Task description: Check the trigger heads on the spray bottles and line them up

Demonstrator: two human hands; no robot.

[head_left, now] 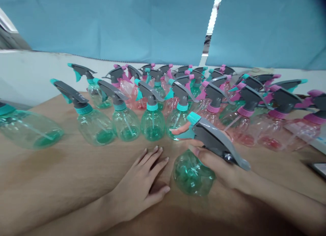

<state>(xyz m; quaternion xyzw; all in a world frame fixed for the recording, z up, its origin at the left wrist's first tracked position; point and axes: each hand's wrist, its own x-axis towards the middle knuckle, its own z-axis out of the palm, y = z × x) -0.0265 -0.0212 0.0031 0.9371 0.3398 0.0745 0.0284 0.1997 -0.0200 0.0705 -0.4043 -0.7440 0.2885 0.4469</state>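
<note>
My right hand (216, 161) is wrapped round the neck of a green spray bottle (192, 175) with a grey and teal trigger head. A finger reaches toward its teal trigger, and the bottle leans with its nozzle pointing left. Flat on the table, my left hand (145, 180) lies with its fingers spread, holding nothing, a little left of that bottle. Just beyond the hands stands a row of spray bottles, among them a green one (152, 124) with a teal collar. Whether the held bottle's base touches the table is hard to tell.
Several pink spray bottles (246, 134) stand at the right and back, close together. Another green bottle (30, 127) is at the far left. A dark-edged flat object (319, 169) lies at the right edge of the wooden table (84, 181). Blue sheeting (122, 25) hangs behind.
</note>
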